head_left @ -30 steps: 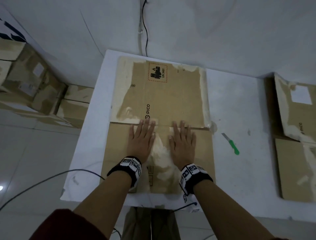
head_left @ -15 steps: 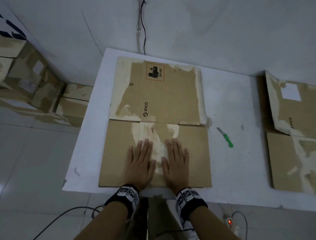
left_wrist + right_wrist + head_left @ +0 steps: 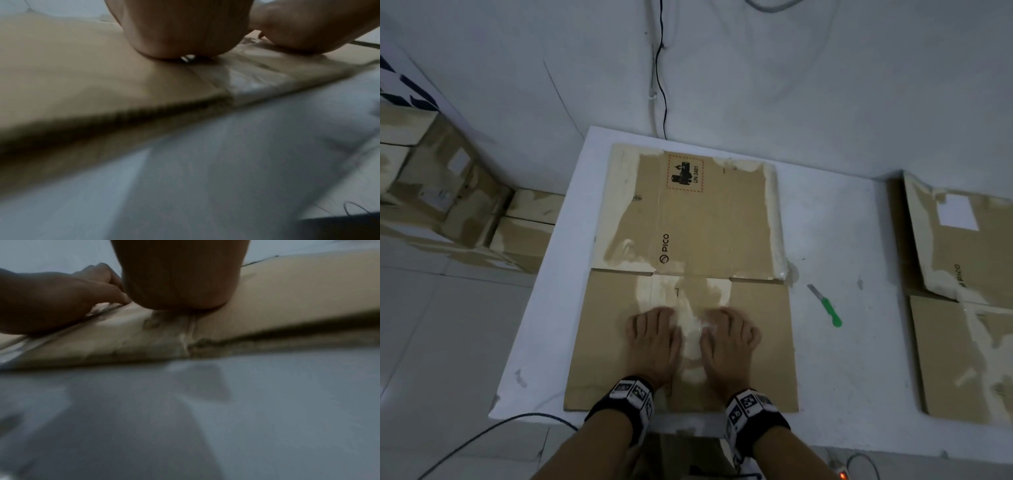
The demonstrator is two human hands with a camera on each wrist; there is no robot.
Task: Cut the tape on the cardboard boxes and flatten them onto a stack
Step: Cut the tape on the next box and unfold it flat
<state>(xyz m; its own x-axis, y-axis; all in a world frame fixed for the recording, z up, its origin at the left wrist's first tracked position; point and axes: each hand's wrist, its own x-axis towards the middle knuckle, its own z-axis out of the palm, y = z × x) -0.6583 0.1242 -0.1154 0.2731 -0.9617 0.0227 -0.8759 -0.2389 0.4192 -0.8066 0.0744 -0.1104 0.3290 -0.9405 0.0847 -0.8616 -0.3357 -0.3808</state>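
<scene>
A flattened cardboard box (image 3: 756, 342) with a PICO print and torn tape patches lies on the white table (image 3: 842, 377). My left hand (image 3: 654, 337) and right hand (image 3: 729, 337) rest side by side on its near panel, either side of a pale tape strip (image 3: 690, 329). Their fingers are bent, with the tips on the cardboard, and they hold nothing. The left wrist view shows the heel of the left hand (image 3: 185, 32) pressed on the cardboard (image 3: 82, 73). The right wrist view shows the right hand (image 3: 180, 280) likewise, beside the left hand (image 3: 51, 301).
A green-handled knife (image 3: 825, 305) lies on the table right of the box. Flattened boxes (image 3: 962, 308) lie stacked at the far right. Taped boxes (image 3: 448, 198) stand on the floor at left. A black cable (image 3: 661, 68) runs down the wall behind.
Both hands have slid back from the middle fold toward the near edge of the box. Their fingers were flat and straight and are now bent.
</scene>
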